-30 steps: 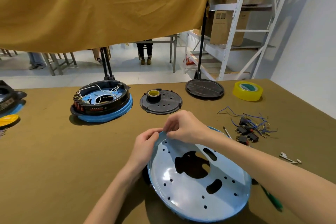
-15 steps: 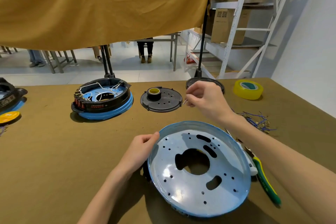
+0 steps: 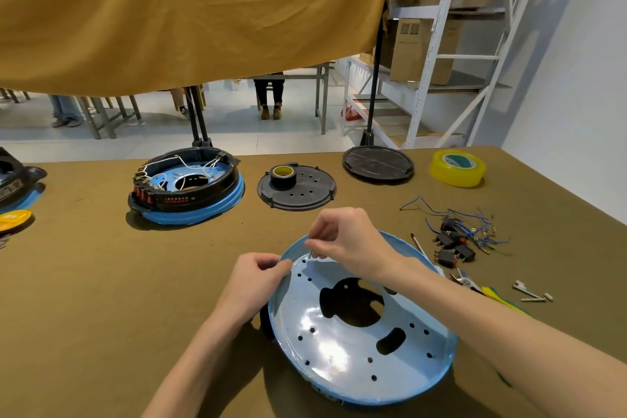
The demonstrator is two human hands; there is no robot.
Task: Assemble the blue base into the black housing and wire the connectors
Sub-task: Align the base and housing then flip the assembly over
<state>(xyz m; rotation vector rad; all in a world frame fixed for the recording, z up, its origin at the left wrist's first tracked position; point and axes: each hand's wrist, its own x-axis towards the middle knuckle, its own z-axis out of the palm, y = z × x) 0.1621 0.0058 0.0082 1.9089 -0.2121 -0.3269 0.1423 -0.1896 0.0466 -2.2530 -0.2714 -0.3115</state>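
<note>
The blue base, a shiny round plate with a large centre cut-out and several small holes, lies tilted in front of me on a black part that shows under its left edge. My left hand grips the base's upper left rim. My right hand pinches a small silver screw over a hole near that rim. A pile of black connectors with blue wires lies to the right. A finished blue base in a black housing with white wires stands at the back left.
A black perforated disc carries a roll of black tape. A black round cover and a yellow tape roll sit at the back right. Pliers and small metal pieces lie at the right. A mustard cloth hangs overhead.
My right hand went out to the black disc area and came back with a small screw to the base's upper left rim. My left hand kept its hold.
</note>
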